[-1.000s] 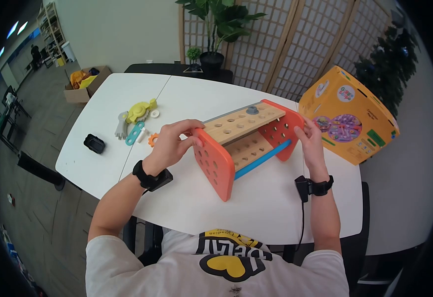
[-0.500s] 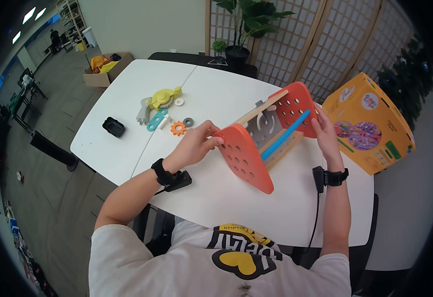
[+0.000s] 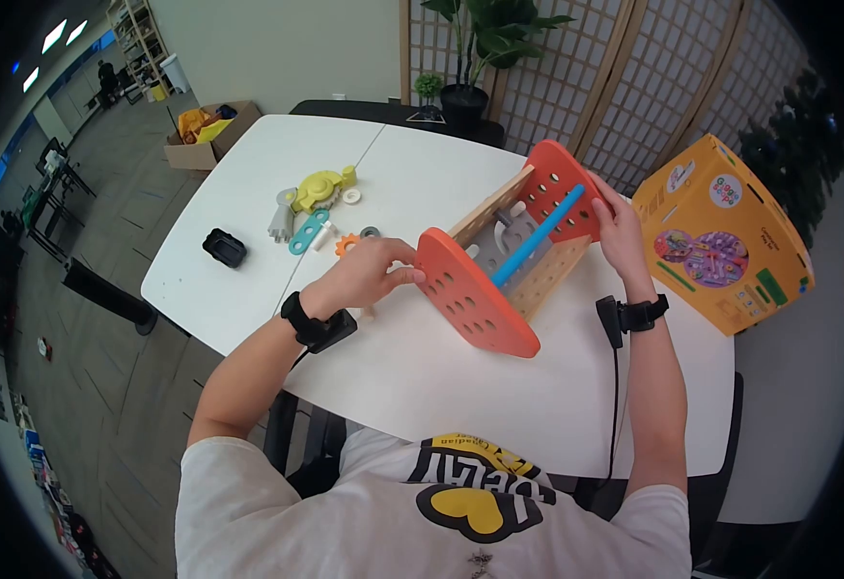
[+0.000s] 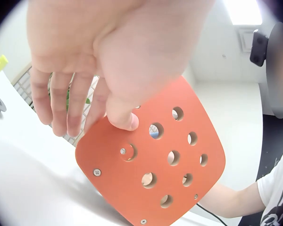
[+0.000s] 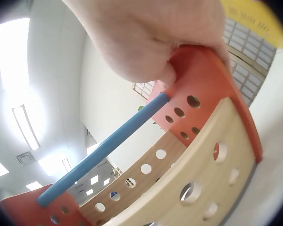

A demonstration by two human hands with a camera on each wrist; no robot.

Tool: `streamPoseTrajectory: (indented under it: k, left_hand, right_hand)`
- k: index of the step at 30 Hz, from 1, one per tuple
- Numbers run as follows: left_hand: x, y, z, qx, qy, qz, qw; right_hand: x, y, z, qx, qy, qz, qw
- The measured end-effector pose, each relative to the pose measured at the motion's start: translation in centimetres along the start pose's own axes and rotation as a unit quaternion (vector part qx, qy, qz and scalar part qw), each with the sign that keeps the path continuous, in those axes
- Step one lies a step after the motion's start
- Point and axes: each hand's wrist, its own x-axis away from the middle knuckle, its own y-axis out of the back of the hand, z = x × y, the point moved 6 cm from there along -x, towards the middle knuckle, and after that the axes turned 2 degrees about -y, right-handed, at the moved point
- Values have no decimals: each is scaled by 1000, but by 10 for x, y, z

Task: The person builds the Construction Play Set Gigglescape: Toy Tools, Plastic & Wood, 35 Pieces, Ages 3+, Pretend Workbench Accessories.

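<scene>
A toy workbench [image 3: 475, 299] with orange-red perforated side panels, drilled wooden boards and a blue rod [image 3: 538, 237] lies tipped over, its rod side facing up. My left hand [image 3: 362, 275] is at the nearer side panel [image 4: 172, 157]: the thumb presses its outer face and the fingers reach past its edge. My right hand [image 3: 621, 230] grips the far side panel [image 5: 205, 82] at its rim, close to the end of the rod. Between the boards a grey slotted piece [image 3: 499, 236] shows. Screw heads dot the left panel in the left wrist view.
Left on the white table [image 3: 364, 376] lie a yellow toy piece [image 3: 320, 190], a grey piece [image 3: 282, 217], a teal strip [image 3: 309, 233], an orange gear [image 3: 345, 244] and a black tray [image 3: 224, 248]. A large yellow box [image 3: 726, 232] stands right.
The workbench has rolled over between my hands: its upper board has turned away and the blue rod has come up on top. Both hands keep their hold. The head view has shifted slightly.
</scene>
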Motion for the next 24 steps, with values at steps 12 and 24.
streamPoseTrajectory:
  k: [12,24]
  left_hand:
    - [-11,32,54,-248,102,-27,963]
    - [-34,14,75,-312,98,34,944]
  right_hand:
    - [-17,-14,15,15,35,78,996]
    - [-17,-18,30,5,49,145,988]
